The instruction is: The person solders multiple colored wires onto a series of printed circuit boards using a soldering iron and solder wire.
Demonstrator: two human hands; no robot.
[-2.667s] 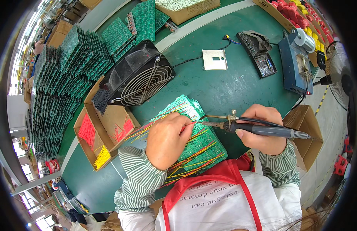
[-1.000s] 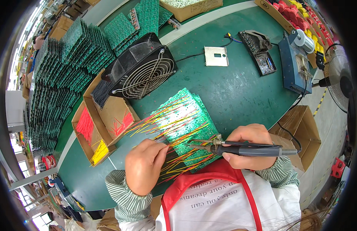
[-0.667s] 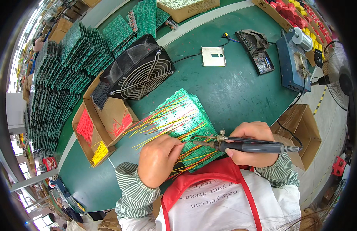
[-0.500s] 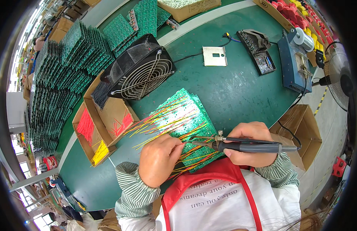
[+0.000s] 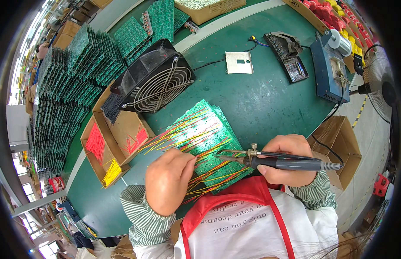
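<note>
Grip of my right hand [image 5: 289,159] stays closed around the grey soldering iron [image 5: 291,163]; my left hand [image 5: 168,181], fingers curled, has barely shifted, still pressing red and yellow wires onto the green circuit board [image 5: 205,142].

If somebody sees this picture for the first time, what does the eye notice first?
Probably the green circuit board at centre, bristling with red and yellow wires. The right hand holds a soldering iron over it, and the left hand rests on the wires. Behind stands a black fan.
</note>
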